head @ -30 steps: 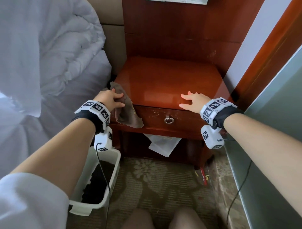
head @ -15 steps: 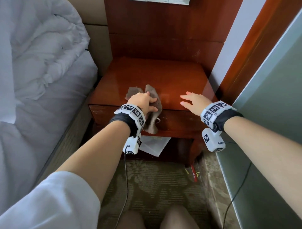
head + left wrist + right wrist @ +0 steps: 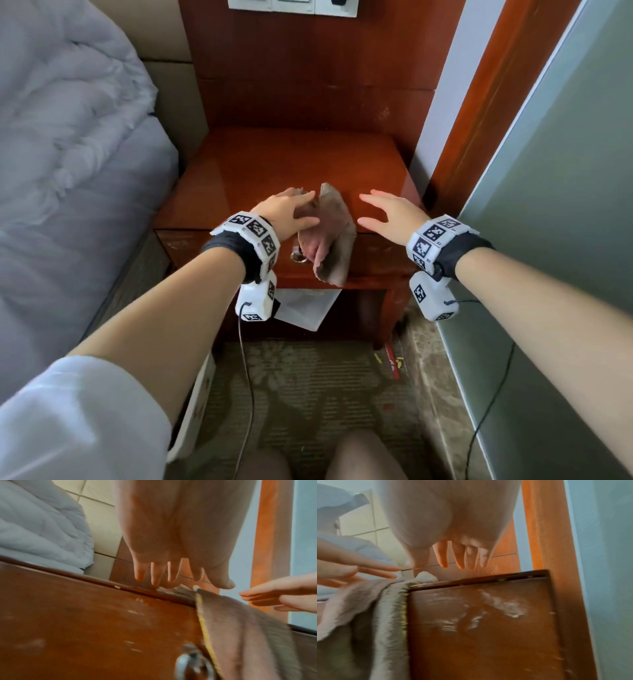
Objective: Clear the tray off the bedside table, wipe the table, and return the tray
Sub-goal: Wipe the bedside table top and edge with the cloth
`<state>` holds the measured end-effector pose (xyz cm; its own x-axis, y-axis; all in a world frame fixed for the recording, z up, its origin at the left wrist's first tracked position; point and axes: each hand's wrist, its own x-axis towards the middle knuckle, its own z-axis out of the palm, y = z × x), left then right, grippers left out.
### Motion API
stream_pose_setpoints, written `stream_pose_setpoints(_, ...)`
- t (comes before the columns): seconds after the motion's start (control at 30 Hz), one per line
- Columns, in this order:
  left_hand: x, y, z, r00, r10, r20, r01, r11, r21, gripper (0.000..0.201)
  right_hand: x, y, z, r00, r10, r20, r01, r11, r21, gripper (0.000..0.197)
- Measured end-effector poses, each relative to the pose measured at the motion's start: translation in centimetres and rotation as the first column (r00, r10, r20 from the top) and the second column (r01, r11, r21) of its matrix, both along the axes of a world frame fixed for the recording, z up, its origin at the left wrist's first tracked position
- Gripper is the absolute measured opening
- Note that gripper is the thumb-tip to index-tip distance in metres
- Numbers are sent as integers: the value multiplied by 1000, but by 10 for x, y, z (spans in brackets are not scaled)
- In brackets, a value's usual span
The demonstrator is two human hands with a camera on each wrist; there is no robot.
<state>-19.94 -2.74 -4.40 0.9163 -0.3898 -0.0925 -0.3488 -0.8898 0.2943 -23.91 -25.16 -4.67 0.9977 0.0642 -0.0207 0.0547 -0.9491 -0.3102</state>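
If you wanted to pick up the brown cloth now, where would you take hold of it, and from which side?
I would probably grip the bunched part of the brown cloth lying on the bedside table, coming down from above. The rest hangs limp over the front edge across the drawer, so a low grip would drag it. The left hand already rests there, fingers straight.

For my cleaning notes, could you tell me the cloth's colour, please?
The fuzzy wiping cloth is greyish-brown, clearest in the head view.

Soft daylight glared off my glossy bedside table [image 3: 291, 164]; the head view bowed at its edges, and both wrist views were motion-blurred.
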Motion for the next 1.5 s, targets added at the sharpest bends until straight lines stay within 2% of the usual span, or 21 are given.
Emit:
stream_pose_setpoints(0.1,5,36,-1,993,116,-11,-115,993,37,66,5,36,0,994,109,31,-111,991,71,59)
stream_pose_setpoints(0.17,6,56,-4,985,171,-12,-170,984,48,62,9,58,-1,981,196,5,-196,978,67,59)
stream_pose_setpoints(0.3,5,70,-10,982,190,-10,-189,980,65,55,16,67,-6,955,260,-142,-280,950,-141,67)
stream_pose_setpoints(0.4,7,65,-12,978,209,-5,-208,976,57,58,15,50,-5,964,233,-131,-256,945,-204,66)
stream_pose_setpoints(0.63,15,34,-15,983,183,-10,-182,980,78,58,0,-16,4,989,86,-121,-98,990,-102,52)
stream_pose_setpoints(0.77,21,19,-11,990,144,10,-144,981,129,60,-6,-49,10,994,-52,-97,43,995,-87,45)
stream_pose_setpoints(0.9,27,13,-8,992,117,44,-123,979,163,64,1,-57,11,989,-120,-90,109,986,-123,43)
stream_pose_setpoints(1.07,33,11,-6,995,99,34,-103,975,197,68,21,-49,17,983,-134,-127,105,971,-216,45)
stream_pose_setpoints(1.3,50,9,-2,995,99,-15,-95,980,177,74,64,-33,31,976,-78,-205,4,940,-341,49)
stream_pose_setpoints(1.5,62,9,-1,993,114,-37,-108,985,138,74,88,-27,32,977,-68,-202,-9,933,-360,47)
